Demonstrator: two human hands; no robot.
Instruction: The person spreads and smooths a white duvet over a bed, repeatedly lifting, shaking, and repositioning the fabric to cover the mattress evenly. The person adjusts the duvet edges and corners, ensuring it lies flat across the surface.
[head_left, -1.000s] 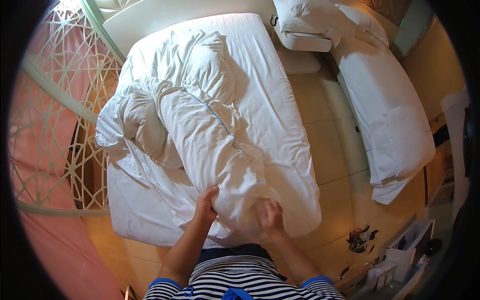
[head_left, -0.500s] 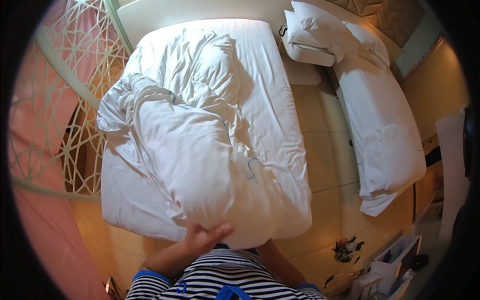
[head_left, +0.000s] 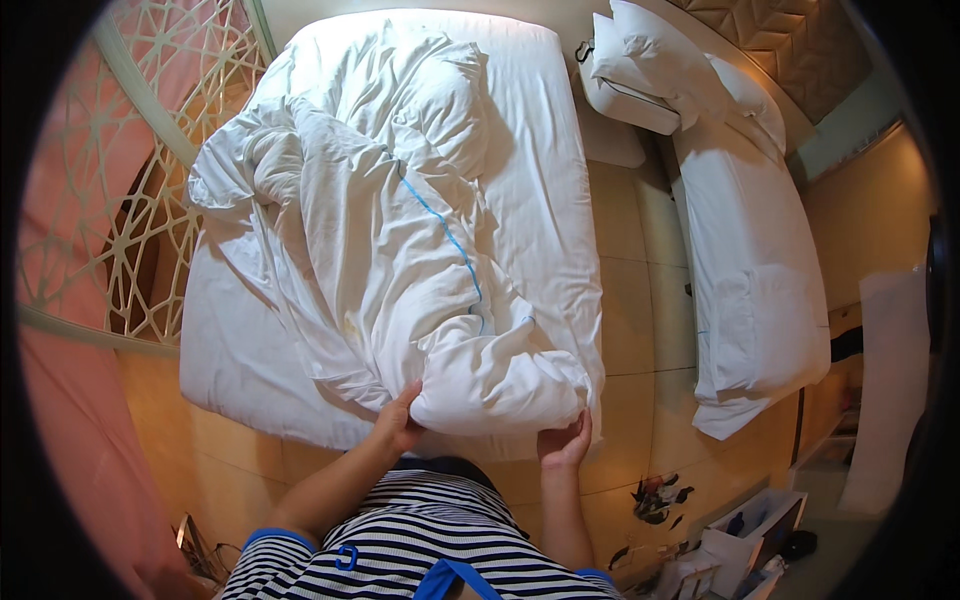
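Note:
A rumpled white duvet point(head_left: 350, 230) with a thin blue line along it lies bunched across the bed point(head_left: 250, 370). Its near end forms a puffy fold at the bed's front edge. My left hand point(head_left: 402, 418) is closed on the left corner of this fold, thumb on top. At the fold's right corner, my right hand point(head_left: 567, 440) grips the fabric with curled fingers, partly hidden under it. The bed beneath has a white fitted sheet, bare along its right side.
White pillows point(head_left: 650, 65) are piled at the far right, beside a long white-covered bench point(head_left: 755, 230). A lattice screen point(head_left: 90, 190) and pink curtain point(head_left: 75, 430) stand left. Dark small items point(head_left: 660, 497) lie on the tiled floor near an open white box point(head_left: 750, 530).
The duvet's near end has dropped from a tall bulge into a lower fold, showing more of the blue line. My right hand has come into view at its right corner; the view has shifted slightly.

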